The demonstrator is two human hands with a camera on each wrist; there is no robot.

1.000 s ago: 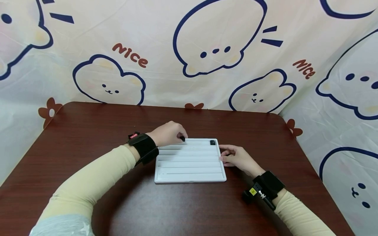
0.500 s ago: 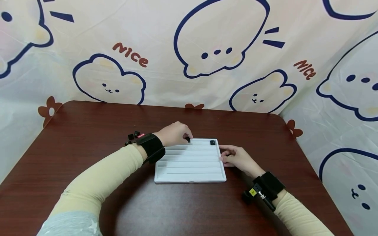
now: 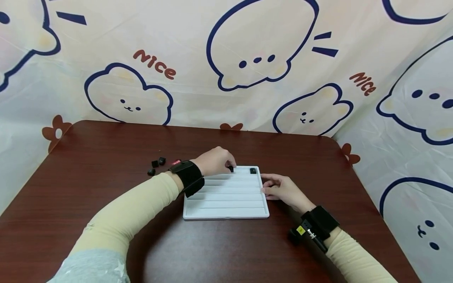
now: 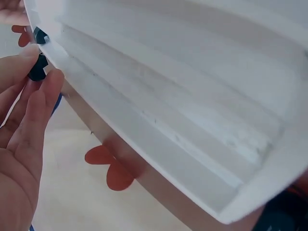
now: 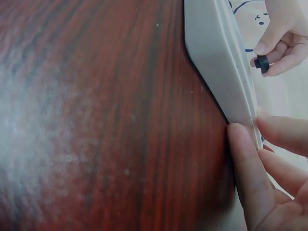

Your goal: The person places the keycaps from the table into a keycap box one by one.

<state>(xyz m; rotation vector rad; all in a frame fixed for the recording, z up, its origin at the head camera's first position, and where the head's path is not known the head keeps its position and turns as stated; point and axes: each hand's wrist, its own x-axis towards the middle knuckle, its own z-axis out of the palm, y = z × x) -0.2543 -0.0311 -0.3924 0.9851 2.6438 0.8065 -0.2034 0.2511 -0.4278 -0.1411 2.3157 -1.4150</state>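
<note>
In the head view, a white ridged tray [image 3: 226, 202] lies on the table, with a black keycap [image 3: 253, 171] in the back right corner of its far row. My left hand [image 3: 214, 161] reaches over the tray's back edge and pinches a second small black keycap [image 5: 262, 64] between thumb and fingertips, stem showing in the right wrist view. Close by the first keycap [image 4: 40, 35], the held one is near the rim in the left wrist view. My right hand [image 3: 286, 191] rests beside the tray, thumb [image 5: 245, 149] and fingertips touching its right edge.
Several loose black keycaps [image 3: 155, 163] lie on the dark brown table [image 3: 226, 251] left of the tray, close to the left wrist strap [image 3: 187, 177]. A printed white cloth [image 3: 198, 102] hangs behind the table and along its sides.
My left hand has moved right along the tray's back edge with the pinched keycap, baring the loose keycaps behind its wrist. The right hand stays at the tray's right edge.
</note>
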